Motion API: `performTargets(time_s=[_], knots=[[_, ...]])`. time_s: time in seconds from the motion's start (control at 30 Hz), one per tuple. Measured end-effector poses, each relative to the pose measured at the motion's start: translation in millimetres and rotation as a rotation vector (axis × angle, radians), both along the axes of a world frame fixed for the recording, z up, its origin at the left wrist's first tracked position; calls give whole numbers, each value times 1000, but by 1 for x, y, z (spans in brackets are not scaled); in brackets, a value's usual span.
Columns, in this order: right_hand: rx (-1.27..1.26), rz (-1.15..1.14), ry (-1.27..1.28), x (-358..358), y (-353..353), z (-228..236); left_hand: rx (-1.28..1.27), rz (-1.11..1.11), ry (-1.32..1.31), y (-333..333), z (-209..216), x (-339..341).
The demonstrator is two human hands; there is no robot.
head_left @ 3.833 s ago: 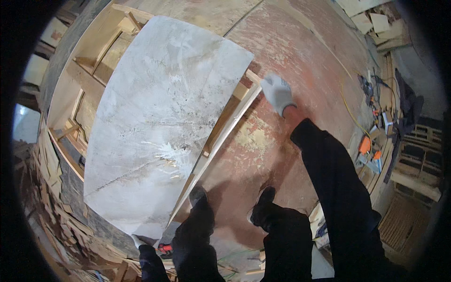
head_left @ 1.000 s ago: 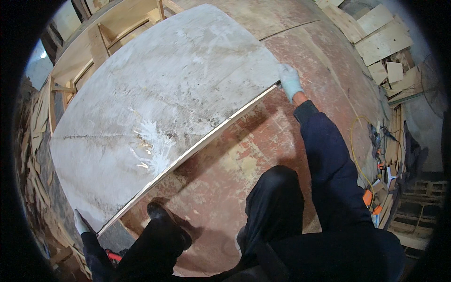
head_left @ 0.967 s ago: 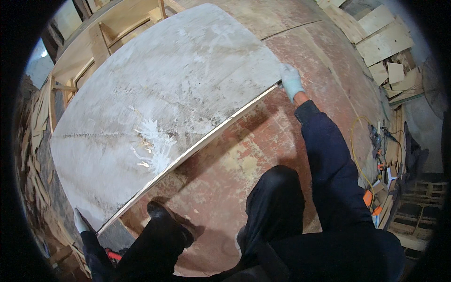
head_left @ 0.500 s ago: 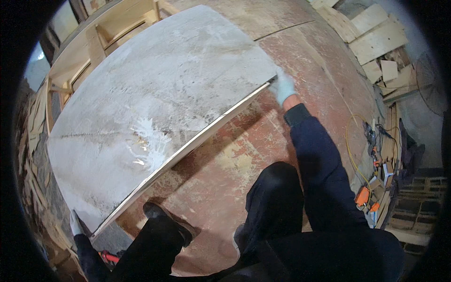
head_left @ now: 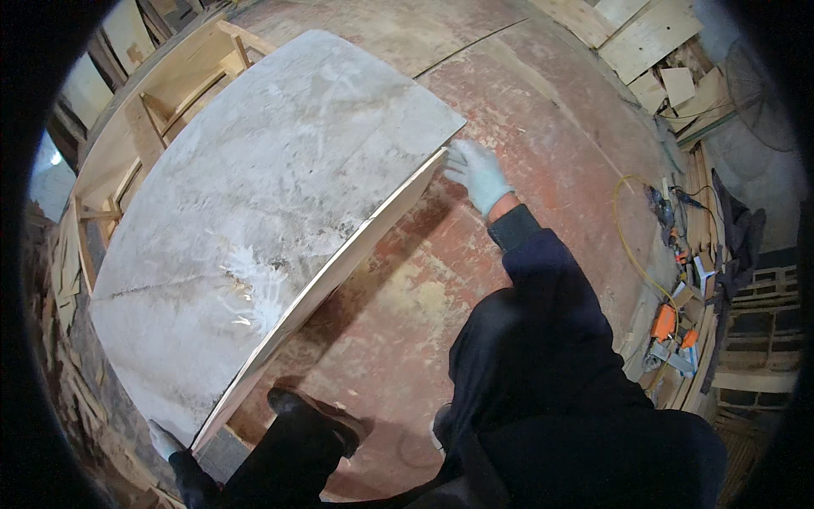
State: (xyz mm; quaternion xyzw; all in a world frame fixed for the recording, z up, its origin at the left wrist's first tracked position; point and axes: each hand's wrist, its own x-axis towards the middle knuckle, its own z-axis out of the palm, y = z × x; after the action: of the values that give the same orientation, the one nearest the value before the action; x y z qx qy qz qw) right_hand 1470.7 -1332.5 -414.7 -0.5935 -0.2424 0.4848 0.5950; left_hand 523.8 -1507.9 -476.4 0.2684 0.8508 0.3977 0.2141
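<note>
A large grey-white, stained panel [head_left: 280, 161] fills the left half, with a white splash mark near its front edge. Along that edge runs a long pale wooden board [head_left: 339, 263], its thin top edge showing and its face dropping toward the floor. My right hand [head_left: 479, 174], in a light glove, curls its fingers around the far end of this board, just below the panel's right corner. At the near left corner, my gloved left hand [head_left: 165, 439] grips where panel and board meet; part of its fingers is hidden.
A light timber frame [head_left: 148, 136] stands beyond the panel. My shoe [head_left: 292, 403] is close to the board's lower side. To the right lie a yellow cord [head_left: 617, 216], orange tools [head_left: 664, 322] and long wood strips. Plywood offcuts [head_left: 653, 38] are piled at the far right.
My right hand has shifted left and slightly down, from the panel's corner to the board's end. The panel's corner now juts past that end. The whole view has turned a little.
</note>
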Motion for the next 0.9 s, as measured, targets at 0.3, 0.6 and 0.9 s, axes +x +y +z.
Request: performTargets(time_s=[0.3,0.6,0.9], knots=[[73,-94,-584,-17,-4,27,11,-36,145,-3,-4,-1],[165,588,-1037,-117,-32,46,25,10,126,-4,-1,5],[205,728,-997,-125,-35,35,21,-12,173,-8,-20,-29]])
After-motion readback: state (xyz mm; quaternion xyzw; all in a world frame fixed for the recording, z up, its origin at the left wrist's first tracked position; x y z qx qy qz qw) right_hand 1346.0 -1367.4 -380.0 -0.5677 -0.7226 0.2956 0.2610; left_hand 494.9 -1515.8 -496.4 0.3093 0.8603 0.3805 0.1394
